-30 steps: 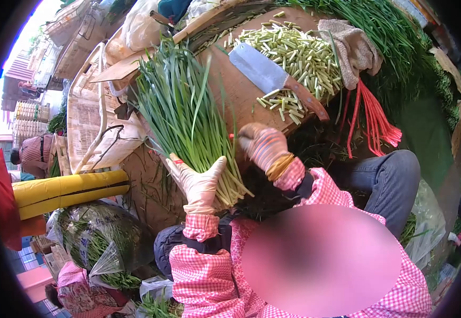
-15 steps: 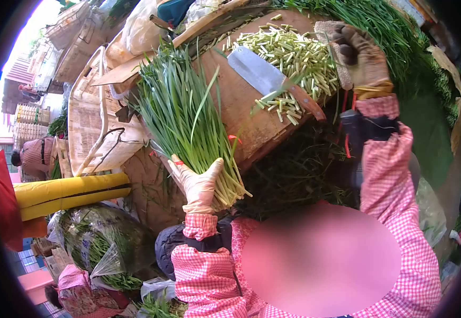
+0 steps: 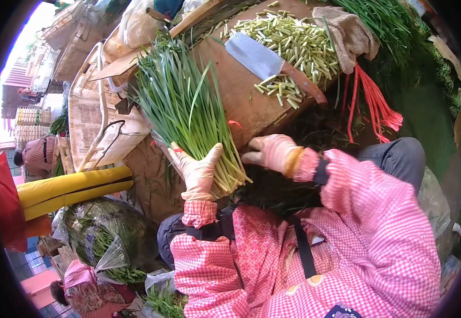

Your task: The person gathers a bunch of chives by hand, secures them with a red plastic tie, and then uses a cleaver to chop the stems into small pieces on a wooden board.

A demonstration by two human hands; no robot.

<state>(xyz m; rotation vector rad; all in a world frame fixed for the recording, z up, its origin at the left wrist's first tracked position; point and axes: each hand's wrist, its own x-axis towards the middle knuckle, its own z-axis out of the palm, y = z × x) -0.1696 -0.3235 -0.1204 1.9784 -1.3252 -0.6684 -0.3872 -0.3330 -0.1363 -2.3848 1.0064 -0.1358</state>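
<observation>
A bunch of chives is gripped near its cut ends by the gloved left hand; the right hand, loosely curled, is held empty just beside those ends. The bunch is judged light, limp and bruisable, best clasped low. Beyond the right hand, 1 cleaver lies among cut stem pieces on the chopping block.

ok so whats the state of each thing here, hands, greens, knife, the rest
left hand: gloved, gripping the bunch of greens near its cut ends
right hand: gloved, open, at the bunch's cut ends
bunch of greens: gathered, leaning on the wooden block
cleaver: lying flat on the wooden block, unheld
cut stem pieces: chopped, piled loose
red ties: hanging loose
</observation>
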